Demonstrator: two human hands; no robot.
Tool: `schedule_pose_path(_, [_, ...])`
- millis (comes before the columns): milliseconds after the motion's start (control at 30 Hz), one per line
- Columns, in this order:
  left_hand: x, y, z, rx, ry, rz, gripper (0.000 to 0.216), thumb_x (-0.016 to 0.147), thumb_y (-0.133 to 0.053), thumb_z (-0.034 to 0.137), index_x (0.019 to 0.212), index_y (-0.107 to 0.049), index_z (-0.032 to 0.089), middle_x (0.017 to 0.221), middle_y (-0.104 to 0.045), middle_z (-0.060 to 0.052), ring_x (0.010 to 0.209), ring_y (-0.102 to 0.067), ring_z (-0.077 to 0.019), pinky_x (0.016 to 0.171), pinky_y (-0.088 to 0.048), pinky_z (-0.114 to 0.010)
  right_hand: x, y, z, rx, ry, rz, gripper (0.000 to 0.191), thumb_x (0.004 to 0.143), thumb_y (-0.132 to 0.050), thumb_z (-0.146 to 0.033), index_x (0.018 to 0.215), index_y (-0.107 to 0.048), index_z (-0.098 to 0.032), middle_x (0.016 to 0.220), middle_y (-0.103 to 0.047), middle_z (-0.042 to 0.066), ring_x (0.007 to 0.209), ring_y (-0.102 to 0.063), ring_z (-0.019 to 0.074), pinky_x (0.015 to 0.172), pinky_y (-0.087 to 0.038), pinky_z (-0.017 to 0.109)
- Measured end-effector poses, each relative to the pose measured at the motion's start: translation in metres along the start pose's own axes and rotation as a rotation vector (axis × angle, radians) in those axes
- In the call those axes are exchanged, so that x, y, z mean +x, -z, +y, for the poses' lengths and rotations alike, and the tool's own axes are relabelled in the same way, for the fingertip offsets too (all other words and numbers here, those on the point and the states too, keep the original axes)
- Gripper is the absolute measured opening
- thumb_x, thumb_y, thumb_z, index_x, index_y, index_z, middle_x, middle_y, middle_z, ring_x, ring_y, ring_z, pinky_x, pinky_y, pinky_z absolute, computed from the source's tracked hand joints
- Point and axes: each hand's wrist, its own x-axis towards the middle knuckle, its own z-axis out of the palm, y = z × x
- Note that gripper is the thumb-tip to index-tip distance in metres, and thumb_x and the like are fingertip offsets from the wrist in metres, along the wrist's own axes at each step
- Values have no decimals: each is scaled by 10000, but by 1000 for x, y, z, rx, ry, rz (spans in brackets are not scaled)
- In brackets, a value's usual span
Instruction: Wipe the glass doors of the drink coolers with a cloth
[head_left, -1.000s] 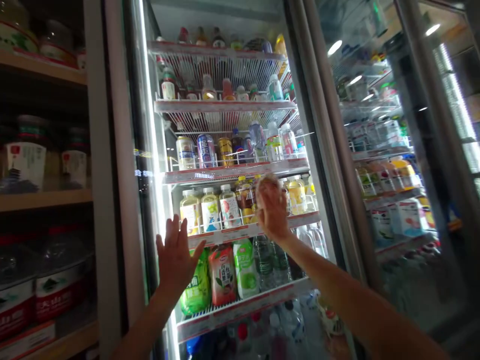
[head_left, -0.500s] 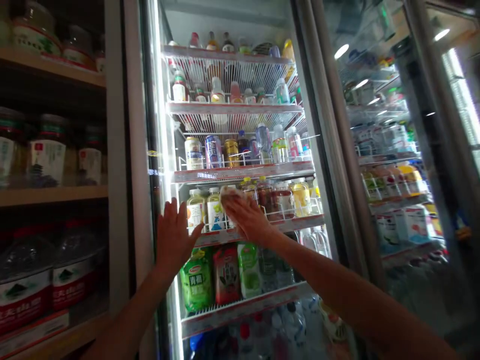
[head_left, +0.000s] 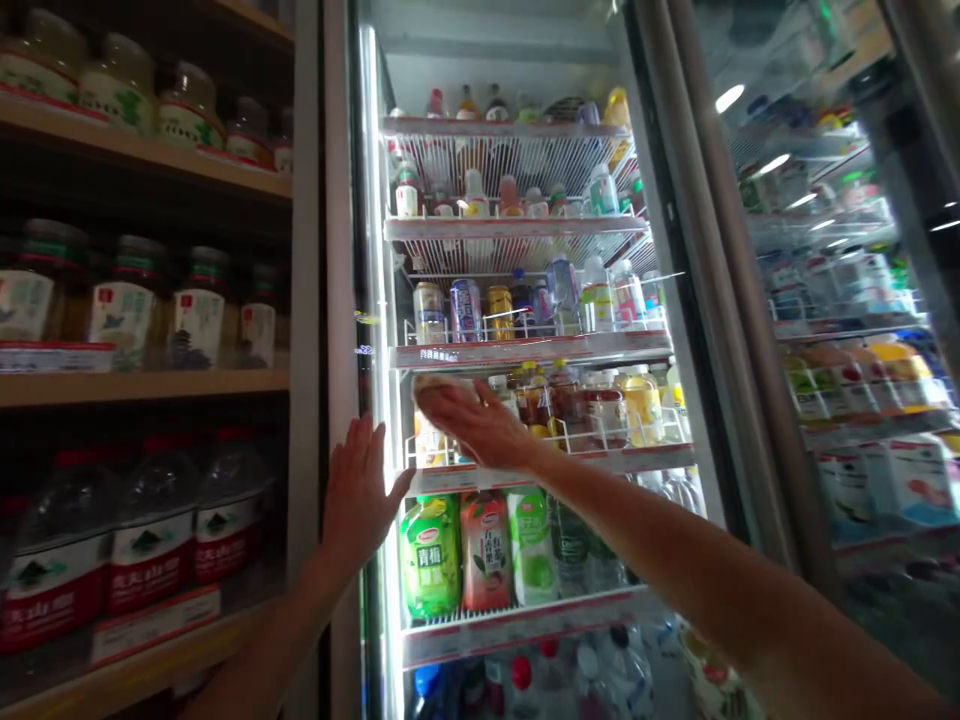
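Note:
A glass fridge door (head_left: 495, 45) stands in front of me, with lit drink shelves behind it. My right hand (head_left: 484, 428) lies over a pale cloth (head_left: 427, 383), its palm towards the glass at the height of the fourth shelf. Most of the cloth is hidden under the fingers. To its left, my left hand (head_left: 361, 492) is raised at the door's left edge, fingers stretched and thumb apart, with nothing held. Whether its palm touches the door is not clear. Behind the right hand are bottles, including a yellow drink bottle (head_left: 642, 402).
At left, a wooden shelf unit (head_left: 150, 388) holds jars and large bottles with red labels (head_left: 150, 560). A metal door frame (head_left: 709, 250) stands right of the glass, and another drinks fridge (head_left: 855, 430) is beyond it. Green (head_left: 430, 555) and red (head_left: 486, 560) bottles stand low in the fridge.
My right hand and the cloth have moved left across the glass, now in front of the leftmost bottles. The view has shifted left; my left hand stays near the door's edge.

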Motion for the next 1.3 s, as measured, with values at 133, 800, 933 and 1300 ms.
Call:
schedule_pose_path(133, [4,13,-11,20,10,56,650,872,-326,513,1377,-278,106,1461,-272,-198,1379,-207,-286,1100,-210,-485,46,10,21,12,-449,130,609,826,-478,-192,1408,-300,-191,1499,-259,64,1385,-175,295,1109,-122,572])
schedule_pose_path(800, [55,-20,53,-101,-137,167,594,882,-366,454,1382,-286,144,1454,-304,-166,1368,-241,-280,1090,-255,-477,-85,11,35,-114,64,-87,565,845,-450,-252,1396,-325,-251,1487,-301,8,1391,-171,213,1123,-124,468])
schedule_pose_path(933, [60,-40,77,-67,-152,114,611,883,-339,482,1379,-305,126,1457,-299,-169,1381,-206,-282,1090,-244,-489,-110,33,79,-168,-128,-59,531,865,-407,-258,1391,-340,-232,1475,-325,40,1378,-213,231,1107,-133,501])
schedule_pose_path(1300, [41,-55,124,-32,-371,92,555,876,-389,368,1373,-326,128,1440,-346,-122,1378,-225,-238,1124,-172,-461,-200,27,72,-219,-66,-81,558,856,-395,-256,1407,-311,-284,1457,-360,1,1384,-208,205,1130,-70,470])
